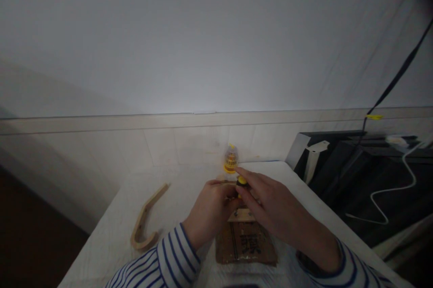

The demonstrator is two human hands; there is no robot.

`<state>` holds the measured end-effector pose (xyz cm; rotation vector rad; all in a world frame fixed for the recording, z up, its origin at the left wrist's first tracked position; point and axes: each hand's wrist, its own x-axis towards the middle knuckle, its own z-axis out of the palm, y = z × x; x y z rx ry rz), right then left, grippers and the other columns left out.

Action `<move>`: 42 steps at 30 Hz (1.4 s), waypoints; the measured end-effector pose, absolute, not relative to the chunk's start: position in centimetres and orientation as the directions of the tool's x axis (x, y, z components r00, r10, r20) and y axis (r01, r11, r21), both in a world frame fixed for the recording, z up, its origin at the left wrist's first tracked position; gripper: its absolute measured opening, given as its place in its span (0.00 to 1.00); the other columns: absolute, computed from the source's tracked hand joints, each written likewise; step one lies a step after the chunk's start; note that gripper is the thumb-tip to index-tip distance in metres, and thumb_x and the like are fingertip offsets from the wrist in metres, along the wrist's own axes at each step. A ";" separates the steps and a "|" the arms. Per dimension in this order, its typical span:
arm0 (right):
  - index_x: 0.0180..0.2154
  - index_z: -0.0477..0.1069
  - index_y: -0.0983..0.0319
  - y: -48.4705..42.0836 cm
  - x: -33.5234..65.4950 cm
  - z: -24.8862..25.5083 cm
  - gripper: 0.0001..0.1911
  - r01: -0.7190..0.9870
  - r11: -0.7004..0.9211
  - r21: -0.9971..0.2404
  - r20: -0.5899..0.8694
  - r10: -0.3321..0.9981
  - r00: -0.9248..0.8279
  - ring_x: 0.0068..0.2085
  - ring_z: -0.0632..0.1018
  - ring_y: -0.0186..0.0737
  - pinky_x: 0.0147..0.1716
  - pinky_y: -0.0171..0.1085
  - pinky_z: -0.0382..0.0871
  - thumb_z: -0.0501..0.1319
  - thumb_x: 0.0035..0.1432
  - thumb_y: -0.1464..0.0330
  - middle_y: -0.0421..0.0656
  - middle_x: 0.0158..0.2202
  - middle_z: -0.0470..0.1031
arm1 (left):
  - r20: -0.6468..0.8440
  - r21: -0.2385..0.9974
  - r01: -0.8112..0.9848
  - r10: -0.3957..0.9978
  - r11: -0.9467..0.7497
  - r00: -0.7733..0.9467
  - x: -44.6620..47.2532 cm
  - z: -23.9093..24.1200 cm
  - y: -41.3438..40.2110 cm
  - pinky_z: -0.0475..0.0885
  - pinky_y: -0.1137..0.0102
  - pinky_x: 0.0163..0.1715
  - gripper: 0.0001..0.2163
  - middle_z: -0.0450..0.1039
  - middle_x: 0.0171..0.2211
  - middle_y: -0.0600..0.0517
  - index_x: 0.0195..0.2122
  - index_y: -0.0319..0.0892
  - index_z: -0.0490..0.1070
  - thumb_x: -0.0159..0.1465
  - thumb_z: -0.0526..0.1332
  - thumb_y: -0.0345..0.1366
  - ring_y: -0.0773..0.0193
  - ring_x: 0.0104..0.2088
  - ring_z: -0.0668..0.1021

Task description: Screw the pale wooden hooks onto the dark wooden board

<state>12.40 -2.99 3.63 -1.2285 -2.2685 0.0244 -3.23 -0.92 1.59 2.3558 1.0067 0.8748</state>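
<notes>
My right hand (270, 202) is closed around a stubby yellow-and-black screwdriver (241, 180), its handle showing between thumb and fingers. Opposite it, my left hand (213, 206) has its fingers curled in at a light wooden piece (241, 216), most of which the hands cover. Small dark screws show on that wood. Below the wood lies a flat brown cardboard piece (245, 245) with dark printed characters. The screwdriver's tip is hidden.
A curved, hook-shaped wooden piece (140, 229) lies on the white table (104, 243) at left. Behind my hands stands a small clear-and-yellow container (231, 160), near the wall. Dark panels (352, 166) and a white cable (394, 188) are at right.
</notes>
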 end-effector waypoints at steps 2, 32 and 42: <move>0.54 0.62 0.69 -3.0 12.4 3.6 0.19 0.761 0.589 -0.272 0.465 0.773 -0.432 0.45 0.74 0.47 0.43 0.50 0.69 0.48 0.63 0.69 0.53 0.46 0.73 | 0.378 0.586 0.485 0.749 -0.649 0.544 -3.3 1.5 -0.9 0.65 0.71 0.41 0.03 0.78 0.32 0.54 0.31 0.42 0.73 0.59 0.61 0.27 0.64 0.33 0.77; 0.46 0.68 0.65 -2.9 12.3 3.6 0.15 0.796 0.568 -0.209 0.464 0.774 -0.431 0.41 0.76 0.46 0.39 0.47 0.71 0.48 0.63 0.68 0.50 0.41 0.76 | 0.364 0.574 0.477 0.729 -0.666 0.580 -3.5 1.4 -1.0 0.64 0.68 0.47 0.05 0.76 0.35 0.52 0.33 0.41 0.72 0.63 0.56 0.28 0.63 0.37 0.76; 0.43 0.69 0.66 -2.9 12.2 3.3 0.14 0.809 0.562 -0.172 0.476 0.766 -0.431 0.40 0.76 0.47 0.38 0.47 0.71 0.48 0.63 0.68 0.52 0.39 0.76 | 0.342 0.565 0.498 0.736 -0.657 0.584 -3.4 1.8 -1.0 0.66 0.70 0.41 0.05 0.76 0.32 0.51 0.31 0.40 0.72 0.62 0.57 0.28 0.62 0.36 0.75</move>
